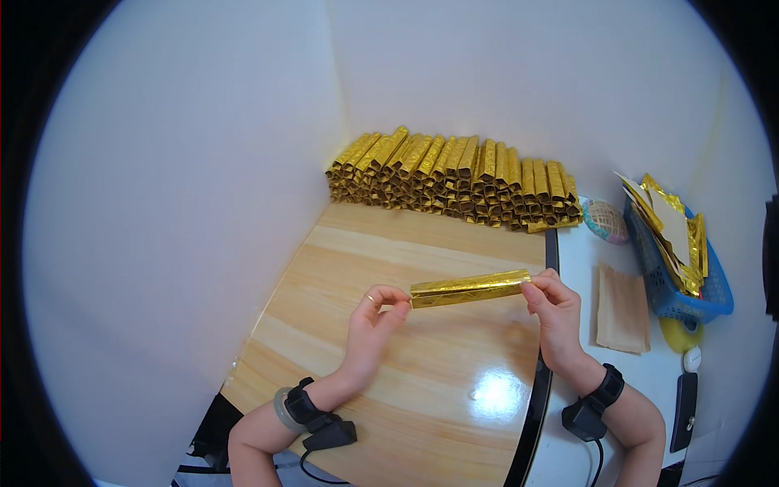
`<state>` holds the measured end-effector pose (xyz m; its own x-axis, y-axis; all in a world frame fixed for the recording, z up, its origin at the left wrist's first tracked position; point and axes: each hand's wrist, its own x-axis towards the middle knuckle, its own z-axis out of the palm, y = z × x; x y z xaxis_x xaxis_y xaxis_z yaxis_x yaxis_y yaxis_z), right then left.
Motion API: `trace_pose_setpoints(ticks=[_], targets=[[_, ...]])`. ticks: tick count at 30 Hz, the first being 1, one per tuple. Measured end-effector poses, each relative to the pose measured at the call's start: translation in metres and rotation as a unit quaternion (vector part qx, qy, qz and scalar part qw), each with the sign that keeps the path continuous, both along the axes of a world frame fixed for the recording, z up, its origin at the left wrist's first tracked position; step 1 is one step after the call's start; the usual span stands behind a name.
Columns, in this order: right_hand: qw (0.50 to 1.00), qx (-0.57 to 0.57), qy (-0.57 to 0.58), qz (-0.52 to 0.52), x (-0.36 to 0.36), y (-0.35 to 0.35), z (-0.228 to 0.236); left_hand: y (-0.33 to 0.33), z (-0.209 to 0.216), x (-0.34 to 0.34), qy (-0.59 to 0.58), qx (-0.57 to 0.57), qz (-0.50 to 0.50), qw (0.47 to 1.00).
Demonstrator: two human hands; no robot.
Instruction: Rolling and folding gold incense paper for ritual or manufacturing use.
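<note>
Two hands hold a folded gold foil tube [470, 289] level above a pale wooden table [422, 390].

The left hand [375, 325] pinches one end and the right hand [553, 311] pinches the other, fingers closed on it. At the table's far edge, a stack of gold tubes [454, 183] lies against plain white walls [178, 203]. To the right, a blue basket [677, 284] holds loose gold sheets [669, 223].
</note>
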<state>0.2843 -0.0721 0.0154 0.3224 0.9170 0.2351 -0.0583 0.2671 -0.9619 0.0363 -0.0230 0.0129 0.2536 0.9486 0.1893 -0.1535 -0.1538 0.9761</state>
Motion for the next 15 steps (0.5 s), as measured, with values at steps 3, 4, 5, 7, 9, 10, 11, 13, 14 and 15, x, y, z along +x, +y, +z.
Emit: trace_pose_setpoints(ticks=[3,4,5,7,9,10,11,13,14,15], targets=[[1.000,-0.009,-0.010,0.013,0.0003,-0.0015,-0.0027,-0.0025,0.0021,0.0046,-0.004,0.029,-0.009,1.000],[1.000,-0.009,-0.011,0.017,-0.0001,-0.0021,-0.0031,-0.0013,0.0022,0.0038,0.007,0.014,-0.004,1.000],[1.000,-0.009,-0.017,0.022,-0.0006,-0.0030,-0.0033,0.0000,0.0020,0.0031,0.017,-0.001,0.001,1.000],[0.999,-0.007,-0.024,0.034,-0.0021,-0.0037,-0.0040,0.0043,-0.0007,0.0009,0.002,-0.009,0.014,1.000],[0.998,0.001,-0.029,0.048,-0.0027,-0.0049,-0.0053,0.0061,-0.0007,0.0002,-0.013,-0.017,0.026,0.999],[0.998,0.002,-0.031,0.052,-0.0028,-0.0051,-0.0065,0.0064,-0.0001,0.0008,-0.038,-0.027,0.026,0.999],[0.998,0.005,-0.029,0.060,-0.0028,-0.0049,-0.0080,0.0064,0.0005,0.0011,-0.063,-0.037,0.027,0.997],[0.997,0.008,-0.028,0.070,-0.0030,-0.0052,-0.0092,0.0055,0.0012,0.0019,-0.086,-0.058,0.027,0.994],[0.997,0.007,-0.024,0.076,-0.0033,-0.0058,-0.0087,0.0052,0.0016,0.0015,-0.108,-0.078,0.023,0.991],[0.997,0.005,-0.020,0.081,-0.0033,-0.0065,-0.0083,0.0058,0.0017,0.0004,-0.110,-0.077,0.025,0.991]])
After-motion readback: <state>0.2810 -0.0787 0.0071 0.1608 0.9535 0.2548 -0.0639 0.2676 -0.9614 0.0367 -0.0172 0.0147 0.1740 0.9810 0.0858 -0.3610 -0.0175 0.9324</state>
